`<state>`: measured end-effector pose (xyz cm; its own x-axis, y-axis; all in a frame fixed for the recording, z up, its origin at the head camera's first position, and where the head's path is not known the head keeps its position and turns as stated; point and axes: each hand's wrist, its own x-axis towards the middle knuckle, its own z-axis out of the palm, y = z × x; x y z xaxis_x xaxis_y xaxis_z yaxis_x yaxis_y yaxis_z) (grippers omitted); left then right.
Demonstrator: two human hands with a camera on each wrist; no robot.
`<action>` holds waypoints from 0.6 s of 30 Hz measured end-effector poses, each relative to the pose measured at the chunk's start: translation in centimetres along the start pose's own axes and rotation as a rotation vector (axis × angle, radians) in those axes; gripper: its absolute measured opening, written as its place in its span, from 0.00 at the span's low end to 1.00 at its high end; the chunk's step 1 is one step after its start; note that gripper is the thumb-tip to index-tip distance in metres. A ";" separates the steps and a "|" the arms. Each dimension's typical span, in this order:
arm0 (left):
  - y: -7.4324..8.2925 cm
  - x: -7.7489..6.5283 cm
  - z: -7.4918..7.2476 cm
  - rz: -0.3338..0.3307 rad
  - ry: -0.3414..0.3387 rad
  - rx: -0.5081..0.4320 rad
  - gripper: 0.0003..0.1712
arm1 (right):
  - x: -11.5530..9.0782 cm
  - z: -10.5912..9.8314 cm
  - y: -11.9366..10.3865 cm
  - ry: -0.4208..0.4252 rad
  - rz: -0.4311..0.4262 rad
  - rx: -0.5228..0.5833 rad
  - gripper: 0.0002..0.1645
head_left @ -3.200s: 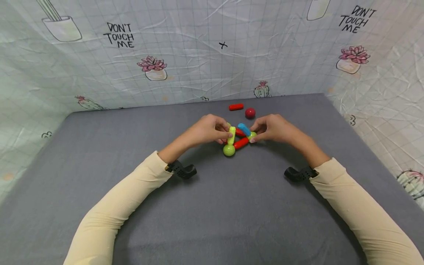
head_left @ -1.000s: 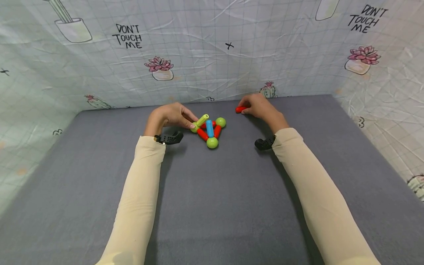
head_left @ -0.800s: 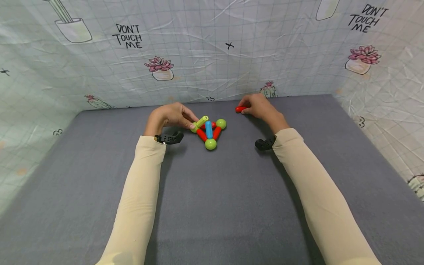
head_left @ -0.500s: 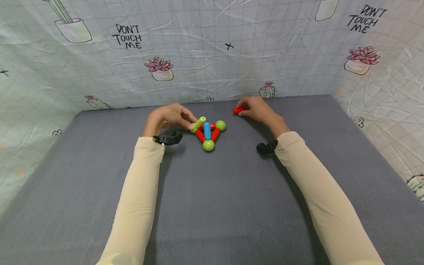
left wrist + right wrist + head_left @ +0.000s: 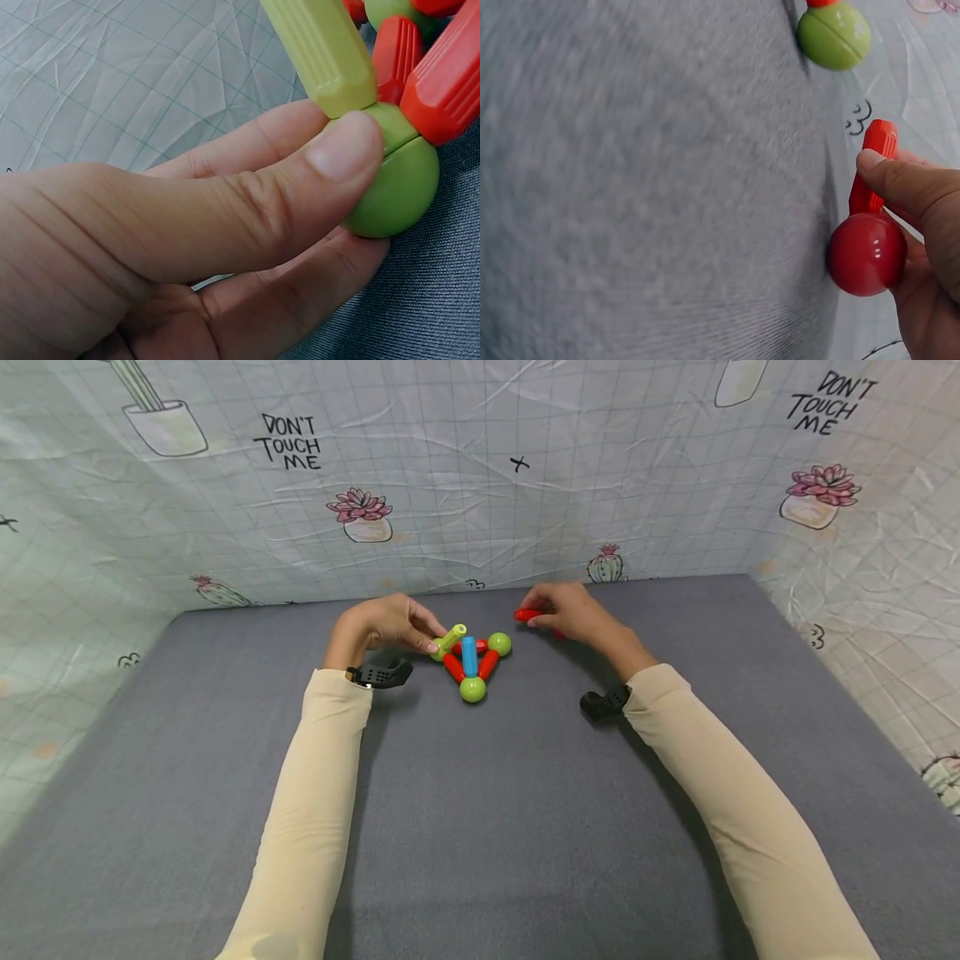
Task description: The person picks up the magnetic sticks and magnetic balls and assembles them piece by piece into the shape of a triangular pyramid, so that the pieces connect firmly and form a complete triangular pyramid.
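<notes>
My left hand (image 5: pixel 390 620) pinches a green ball (image 5: pixel 401 187) at the left corner of a flat triangle of magnetic sticks and balls. Red sticks (image 5: pixel 453 667) form the triangle's sides, joined by green balls at the other corners (image 5: pixel 472 690). A yellow-green stick (image 5: pixel 322 52) rises from the held ball, and a blue stick (image 5: pixel 469 657) from the front one. To the right of the triangle, my right hand (image 5: pixel 572 610) pinches a loose red stick (image 5: pixel 874 165) between thumb and fingers. Against that stick's lower end sits a red ball (image 5: pixel 868 255), mostly hidden by the hand in the head view.
A grey cloth-covered table (image 5: pixel 480 810) spreads out in front. Behind it hangs a white patterned sheet (image 5: pixel 450 485) that meets the table's back edge close beyond both hands. Black wrist bands (image 5: pixel 382 674) sit at the sleeve ends.
Since the oldest frame, the triangle has shifted left and turned, and my right hand has left it and taken the loose red stick. Lately that stick has moved slightly left and nearer; my left hand stays.
</notes>
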<state>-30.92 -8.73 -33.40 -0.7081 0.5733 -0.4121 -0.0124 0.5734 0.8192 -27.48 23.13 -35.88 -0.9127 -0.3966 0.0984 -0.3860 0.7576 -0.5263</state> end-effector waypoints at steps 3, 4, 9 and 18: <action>-0.1 0.1 0.0 -0.001 -0.005 0.008 0.18 | -0.1 0.0 -0.4 0.010 -0.012 0.010 0.16; -0.1 0.1 0.0 -0.001 -0.006 0.010 0.18 | 0.0 0.0 -0.5 0.013 -0.018 0.013 0.16; -0.2 0.0 0.0 0.000 -0.005 -0.006 0.18 | -0.5 -0.2 -1.8 0.024 -0.051 0.047 0.16; 0.0 -0.1 0.1 -0.007 0.000 -0.032 0.18 | -1.5 -0.6 -3.8 0.040 -0.110 0.078 0.16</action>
<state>-30.79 -8.76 -33.36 -0.7080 0.5694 -0.4179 -0.0400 0.5584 0.8286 -24.74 21.13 -33.57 -0.8705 -0.4532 0.1922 -0.4742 0.6671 -0.5746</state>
